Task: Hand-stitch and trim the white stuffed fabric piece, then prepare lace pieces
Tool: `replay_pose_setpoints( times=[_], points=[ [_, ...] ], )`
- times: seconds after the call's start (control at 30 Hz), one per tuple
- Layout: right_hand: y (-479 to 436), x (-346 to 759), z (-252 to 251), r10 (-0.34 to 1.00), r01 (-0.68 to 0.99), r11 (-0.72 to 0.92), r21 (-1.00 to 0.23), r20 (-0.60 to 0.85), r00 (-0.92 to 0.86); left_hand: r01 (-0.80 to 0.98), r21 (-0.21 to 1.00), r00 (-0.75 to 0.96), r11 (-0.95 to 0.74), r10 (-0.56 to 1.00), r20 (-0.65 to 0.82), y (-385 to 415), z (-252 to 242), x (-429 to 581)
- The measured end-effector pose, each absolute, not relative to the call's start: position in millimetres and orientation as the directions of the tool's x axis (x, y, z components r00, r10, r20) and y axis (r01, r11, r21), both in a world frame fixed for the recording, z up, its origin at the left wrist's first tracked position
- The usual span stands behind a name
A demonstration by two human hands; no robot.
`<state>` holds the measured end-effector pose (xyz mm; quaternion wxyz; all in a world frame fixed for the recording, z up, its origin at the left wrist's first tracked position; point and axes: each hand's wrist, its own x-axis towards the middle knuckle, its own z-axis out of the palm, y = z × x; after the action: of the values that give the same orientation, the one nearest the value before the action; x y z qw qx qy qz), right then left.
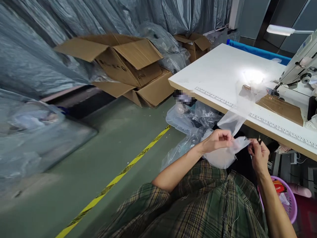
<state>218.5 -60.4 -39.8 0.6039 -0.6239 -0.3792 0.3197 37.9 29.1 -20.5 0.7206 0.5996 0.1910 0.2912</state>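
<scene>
Plaid cloth of the person's shirt [198,205] fills the bottom of the view, both forearms rising out of it. Just above the lap, the left hand [218,140] pinches the white sheer fabric piece [224,153] between thumb and curled fingers, closed on its upper edge. The right hand [259,153] meets it from the other side, fingertips nipped on the same piece's right corner, with a small dark thing between the fingers that is too small to tell. The fabric hangs between the two hands, and a strip of it runs up and over the edge of the white table [223,71].

Beside the right forearm, low down, stands a purple basket [291,201] holding something red. To the left of the hands, crumpled clear plastic bags [190,122] lie heaped under the table's edge. A yellow-and-black floor tape line [116,178] crosses the green floor.

On the table, a printed ruler scale [272,124] follows the near edge, a brown cardboard sheet [281,107] lies past it, and a sewing machine [300,62] stands at the right under a lamp [281,30]. Farther off, open cardboard boxes [128,66] rest against grey plastic sheeting [37,49].
</scene>
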Motion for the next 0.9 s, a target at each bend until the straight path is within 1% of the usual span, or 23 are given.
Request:
replay_pose_setpoints(
  times=[0.07, 0.1, 0.17, 0.23, 0.33, 0.47, 0.6, 0.67, 0.83, 0.9],
  points=[
    [-60.7, 211.4, -38.1, 0.934, 0.023, -0.059, -0.998, -0.047, 0.354, -0.122, 0.974, 0.837, 0.19, 0.546, -0.002, 22.0, -19.5, 22.4],
    [-61.0, 207.1, -38.0, 0.957, 0.0, -0.102, -0.995, -0.098, 0.272, -0.095, 0.97, 0.849, 0.226, 0.527, -0.04, 19.8, -19.7, 16.3],
    [-62.1, 198.7, -38.6, 0.976, -0.014, -0.166, -0.986, -0.166, 0.141, -0.071, 0.952, 0.836, 0.297, 0.539, -0.105, 18.6, -20.8, 7.5],
    [-63.5, 192.3, -39.0, 0.98, 0.006, -0.181, -0.983, -0.18, 0.091, -0.058, 0.935, 0.817, 0.351, 0.555, -0.157, 20.2, -22.4, 2.7],
    [-65.8, 188.7, -36.2, 0.981, 0.042, -0.15, -0.988, -0.144, 0.13, -0.009, 0.941, 0.793, 0.338, 0.576, -0.199, 23.8, -23.7, 1.2],
    [-69.2, 189.8, -26.5, 0.98, 0.094, -0.111, -0.989, -0.093, 0.175, 0.03, 0.971, 0.722, 0.235, 0.667, -0.184, 24.4, -22.1, 7.7],
    [-73.9, 190.7, -19.7, 0.982, 0.128, -0.102, -0.987, -0.079, 0.173, 0.067, 0.984, 0.671, 0.168, 0.722, -0.169, 23.4, -20.4, 14.7],
    [-77.0, 192.1, -20.7, 0.981, 0.106, -0.127, -0.986, -0.109, 0.161, 0.079, 0.982, 0.665, 0.172, 0.725, -0.181, 23.9, -20.9, 15.4],
    [-85.2, 198.4, -30.8, 0.954, -0.006, -0.26, -0.965, -0.258, 0.149, 0.097, 0.965, 0.673, 0.245, 0.698, -0.245, 26.0, -24.4, 14.2],
    [-87.3, 199.9, -33.8, 0.948, -0.059, -0.283, -0.957, -0.289, 0.132, 0.076, 0.965, 0.667, 0.251, 0.707, -0.237, 26.4, -25.3, 14.9]
  ],
)
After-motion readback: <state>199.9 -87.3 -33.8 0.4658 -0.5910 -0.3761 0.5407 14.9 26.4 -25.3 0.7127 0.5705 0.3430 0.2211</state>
